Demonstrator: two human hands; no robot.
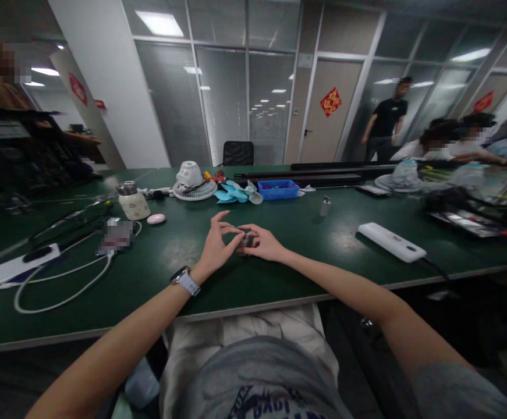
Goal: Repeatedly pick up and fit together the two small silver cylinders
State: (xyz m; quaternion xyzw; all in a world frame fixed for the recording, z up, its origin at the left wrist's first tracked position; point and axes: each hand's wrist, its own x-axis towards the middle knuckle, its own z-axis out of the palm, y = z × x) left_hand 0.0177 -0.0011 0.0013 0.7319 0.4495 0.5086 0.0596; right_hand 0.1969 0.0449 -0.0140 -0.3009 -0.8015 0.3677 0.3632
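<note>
The left hand (216,247), a wristwatch (180,280) on its wrist, and the right hand (264,243) are together just above the green counter (253,279), their fingertips pinching a small glinting object (245,239) between them. It looks grey and partly see-through, but the fingers cover most of it, so its shape is hard to make out, and whether it touches the counter cannot be told. Farther off lie a pink oval object (156,219), a white bar with a cable (392,242), and a blue basket (278,189) beside a small white fan (194,181).
</note>
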